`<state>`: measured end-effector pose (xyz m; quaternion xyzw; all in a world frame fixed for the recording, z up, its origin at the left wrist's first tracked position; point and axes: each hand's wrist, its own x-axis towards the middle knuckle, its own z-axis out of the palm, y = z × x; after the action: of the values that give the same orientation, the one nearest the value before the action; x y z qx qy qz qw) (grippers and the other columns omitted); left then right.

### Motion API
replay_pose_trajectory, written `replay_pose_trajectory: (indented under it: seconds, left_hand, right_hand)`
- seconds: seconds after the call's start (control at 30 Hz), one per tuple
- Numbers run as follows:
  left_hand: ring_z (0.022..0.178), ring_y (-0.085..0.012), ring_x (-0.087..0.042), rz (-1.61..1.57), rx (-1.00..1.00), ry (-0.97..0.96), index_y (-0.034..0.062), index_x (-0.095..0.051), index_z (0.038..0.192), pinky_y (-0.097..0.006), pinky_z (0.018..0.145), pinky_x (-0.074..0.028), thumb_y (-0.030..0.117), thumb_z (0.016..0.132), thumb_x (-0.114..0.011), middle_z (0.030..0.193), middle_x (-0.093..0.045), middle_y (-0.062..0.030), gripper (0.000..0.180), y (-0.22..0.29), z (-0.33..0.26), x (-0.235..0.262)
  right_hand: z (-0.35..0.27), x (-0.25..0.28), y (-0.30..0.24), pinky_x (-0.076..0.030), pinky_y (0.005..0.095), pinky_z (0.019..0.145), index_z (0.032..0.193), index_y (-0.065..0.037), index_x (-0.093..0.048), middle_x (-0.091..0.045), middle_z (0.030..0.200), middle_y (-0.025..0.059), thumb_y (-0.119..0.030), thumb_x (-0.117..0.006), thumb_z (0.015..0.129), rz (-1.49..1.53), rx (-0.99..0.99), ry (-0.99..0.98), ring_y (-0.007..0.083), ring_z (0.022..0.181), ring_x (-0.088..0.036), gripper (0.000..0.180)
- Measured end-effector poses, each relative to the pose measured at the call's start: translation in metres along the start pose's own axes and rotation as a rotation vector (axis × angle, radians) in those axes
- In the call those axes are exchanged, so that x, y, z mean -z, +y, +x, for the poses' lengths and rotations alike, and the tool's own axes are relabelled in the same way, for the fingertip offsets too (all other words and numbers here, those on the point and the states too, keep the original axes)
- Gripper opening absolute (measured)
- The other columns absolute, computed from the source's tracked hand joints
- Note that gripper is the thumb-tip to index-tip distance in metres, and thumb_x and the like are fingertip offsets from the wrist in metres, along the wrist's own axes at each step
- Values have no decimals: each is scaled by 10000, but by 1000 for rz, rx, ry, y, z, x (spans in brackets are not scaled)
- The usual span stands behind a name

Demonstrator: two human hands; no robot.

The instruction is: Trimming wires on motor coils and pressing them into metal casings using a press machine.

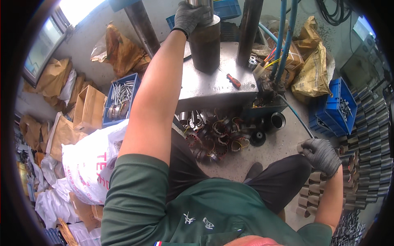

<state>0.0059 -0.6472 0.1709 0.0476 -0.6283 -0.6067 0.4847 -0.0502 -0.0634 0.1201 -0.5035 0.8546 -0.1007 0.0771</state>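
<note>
My left hand (pixel 188 18), in a dark grey glove, reaches up to a shiny metal cylinder (pixel 202 5) and is closed against its side. Below that cylinder a wider, darker steel block (pixel 206 49) stands upright on the silver press bed (pixel 197 88). On the right, my right hand (pixel 322 156), gloved too, is closed round the end of a thin metal lever (pixel 296 116). The lever slants up to the base of the press. A screwdriver (pixel 234 81) with a red and black handle lies on the bed, beside the block.
Steel columns (pixel 249 33) and blue hoses (pixel 283 45) rise around the bed. Copper-wound stators (pixel 217 135) are heaped beneath it. Blue crates (pixel 338 106) and rows of metal cylinders (pixel 369 143) stand right; a white sack (pixel 88 164) and a bolt-filled crate (pixel 121 98) stand left.
</note>
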Motion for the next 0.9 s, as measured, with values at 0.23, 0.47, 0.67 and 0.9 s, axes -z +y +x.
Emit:
replay_pose_trajectory:
  seconds: [0.23,0.47,0.67,0.9]
  left_hand:
    - [725,-166,-674,79,-36,25,-23,-456,1060,-304,554,-595,56,822,-813,857,-629,-105,436,5,0,2]
    - [735,-182,-682,156,-45,58,-38,-480,1076,-317,576,-604,51,807,-819,874,-650,-123,443,1,2,4]
    - [747,-189,-682,226,-12,109,-34,-480,1078,-324,598,-610,51,794,-833,893,-649,-130,461,1,-1,3]
    - [751,-182,-677,173,-5,71,-26,-478,1073,-323,604,-606,51,795,-835,884,-649,-128,459,4,-2,-1]
  right_hand:
    - [2,2,0,-563,465,807,1044,-29,-740,-726,911,205,-166,-664,858,72,-6,-40,392,856,-704,243]
    - [0,10,-8,-567,455,819,1030,-20,-745,-730,933,210,-168,-659,877,103,-46,1,386,887,-713,230]
    - [7,13,-13,-564,456,836,1038,-22,-748,-726,925,222,-188,-655,887,216,-134,-49,396,904,-709,243]
    - [3,10,2,-580,400,766,1064,18,-725,-725,870,202,-87,-643,898,24,67,-135,331,817,-739,213]
